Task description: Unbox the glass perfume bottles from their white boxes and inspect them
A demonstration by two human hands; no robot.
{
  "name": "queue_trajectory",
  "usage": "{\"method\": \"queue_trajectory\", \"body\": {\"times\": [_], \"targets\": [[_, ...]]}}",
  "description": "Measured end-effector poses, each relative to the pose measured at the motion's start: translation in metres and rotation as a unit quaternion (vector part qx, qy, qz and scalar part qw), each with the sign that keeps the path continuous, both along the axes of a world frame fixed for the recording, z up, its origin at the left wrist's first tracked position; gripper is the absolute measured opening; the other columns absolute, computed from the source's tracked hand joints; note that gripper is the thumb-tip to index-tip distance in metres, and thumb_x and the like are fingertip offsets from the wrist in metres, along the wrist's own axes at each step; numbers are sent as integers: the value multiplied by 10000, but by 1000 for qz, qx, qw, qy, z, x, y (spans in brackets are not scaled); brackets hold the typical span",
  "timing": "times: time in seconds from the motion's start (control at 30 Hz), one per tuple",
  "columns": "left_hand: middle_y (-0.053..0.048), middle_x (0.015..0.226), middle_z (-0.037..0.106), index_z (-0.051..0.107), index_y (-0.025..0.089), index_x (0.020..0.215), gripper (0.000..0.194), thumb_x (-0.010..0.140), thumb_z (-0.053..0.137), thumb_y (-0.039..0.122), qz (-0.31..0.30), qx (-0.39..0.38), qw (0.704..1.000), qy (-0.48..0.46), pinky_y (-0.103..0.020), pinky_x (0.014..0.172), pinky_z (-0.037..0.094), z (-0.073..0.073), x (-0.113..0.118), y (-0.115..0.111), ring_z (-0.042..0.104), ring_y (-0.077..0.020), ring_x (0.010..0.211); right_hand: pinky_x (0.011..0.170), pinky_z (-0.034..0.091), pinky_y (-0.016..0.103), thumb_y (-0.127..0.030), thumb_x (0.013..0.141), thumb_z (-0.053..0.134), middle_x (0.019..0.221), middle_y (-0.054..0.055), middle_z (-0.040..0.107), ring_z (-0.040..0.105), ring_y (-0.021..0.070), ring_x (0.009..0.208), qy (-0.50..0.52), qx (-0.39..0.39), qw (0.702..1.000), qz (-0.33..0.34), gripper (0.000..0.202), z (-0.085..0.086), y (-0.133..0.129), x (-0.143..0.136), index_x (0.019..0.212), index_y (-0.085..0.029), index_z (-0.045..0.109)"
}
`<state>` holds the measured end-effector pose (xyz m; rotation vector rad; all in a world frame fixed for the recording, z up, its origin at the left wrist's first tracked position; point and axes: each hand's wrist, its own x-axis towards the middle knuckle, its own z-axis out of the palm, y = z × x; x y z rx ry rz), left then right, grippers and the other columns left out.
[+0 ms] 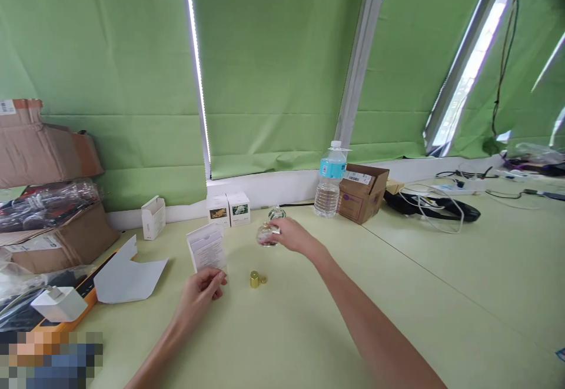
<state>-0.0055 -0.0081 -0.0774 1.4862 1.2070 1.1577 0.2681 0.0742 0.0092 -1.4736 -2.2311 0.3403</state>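
The right hand (291,235) has its fingers around the right side of a small clear glass bottle (265,235), which is at the far middle of the table (300,330); whether the bottle's base touches the table I cannot tell. Being glass, it is probably stiff, slick and breakable, fairly heavy for its size; the rounded sides look the surest hold. The left hand (206,286) pinches the near edge of an upright white box (209,252) between thumb and fingers. The box, likely thin card, should be light and easily creased, so a gentle pinch low down suits it. The box stands left of the bottle, well apart from the right hand; a gold cap (254,279) lies nearer, between the hands.
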Motion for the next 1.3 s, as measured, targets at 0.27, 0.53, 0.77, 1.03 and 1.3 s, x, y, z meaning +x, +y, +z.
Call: {"method": "queue_trajectory", "body": {"times": [0.27,0.53,0.77,1.03,1.3], "targets": [[-38,701,624,640,141,789,402,766,638,542,-15,-24,1000,7,-255,588,437,-5,-1,7,542,-143,616,612,307,240,-348,725,637,754,31,640,528,171,690,-1,0,999,-51,178,-24,30,45,742,-174,674],[-32,700,611,638,146,787,398,769,628,543,-20,-31,999,21,-262,615,441,-1,-2,3,537,-150,640,622,319,238,-369,701,638,755,33,654,530,172,701,13,2,997,-70,204,-37,37,62,685,-168,668],[-32,716,608,626,153,772,387,771,617,540,-26,-30,999,30,-262,619,440,-1,0,4,540,-156,656,608,345,226,-341,748,577,732,5,670,534,155,653,40,15,996,-82,200,-48,40,63,760,-186,703],[-30,708,607,621,160,770,356,801,585,512,-22,-8,998,52,-262,610,440,-11,-1,7,535,-154,640,726,406,260,-328,789,537,1001,55,693,590,214,850,67,89,985,-130,336,-65,48,56,1053,-196,695],[-37,722,631,635,160,777,319,803,589,474,-10,-1,999,34,-259,625,464,-13,-1,7,569,-158,653,747,443,298,-313,797,500,1065,61,697,620,219,804,79,122,980,-139,423,-79,59,58,1176,-206,655]]}}
